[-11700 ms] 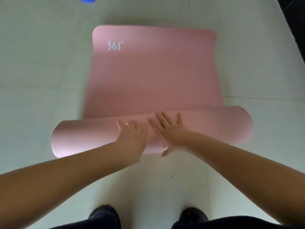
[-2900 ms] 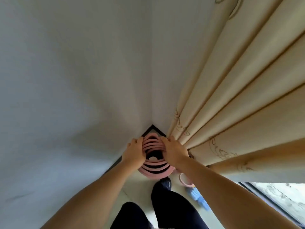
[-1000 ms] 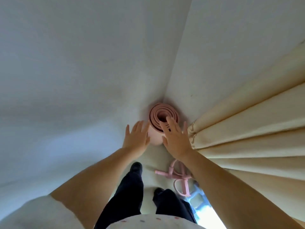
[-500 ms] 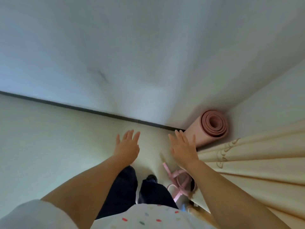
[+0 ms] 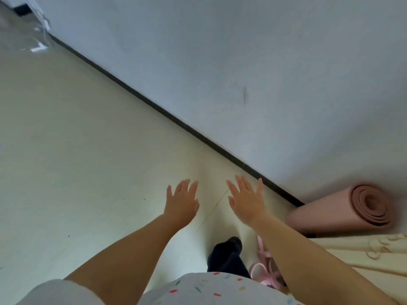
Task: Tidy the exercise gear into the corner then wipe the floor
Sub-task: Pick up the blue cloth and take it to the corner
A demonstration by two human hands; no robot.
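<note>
The rolled pink exercise mat (image 5: 339, 211) stands on end in the corner at the right, leaning against the white wall beside the curtain, its spiral end facing me. A pink pull-rope exerciser (image 5: 263, 267) lies on the floor by my right foot, partly hidden by my right arm. My left hand (image 5: 181, 201) and my right hand (image 5: 247, 200) hover over the pale floor with fingers spread, holding nothing. Both are well left of the mat and apart from it.
A white wall (image 5: 220, 62) with a dark skirting board (image 5: 176, 123) runs diagonally across the view. A cream curtain (image 5: 356, 258) hangs at the lower right. Something shiny and transparent (image 5: 19, 31) sits at the top left. Pale tiled floor (image 5: 77, 161) spreads to the left.
Both hands have come off the mat, which stays standing in the corner. My view has swung left, away from the corner, so the mat sits farther right.
</note>
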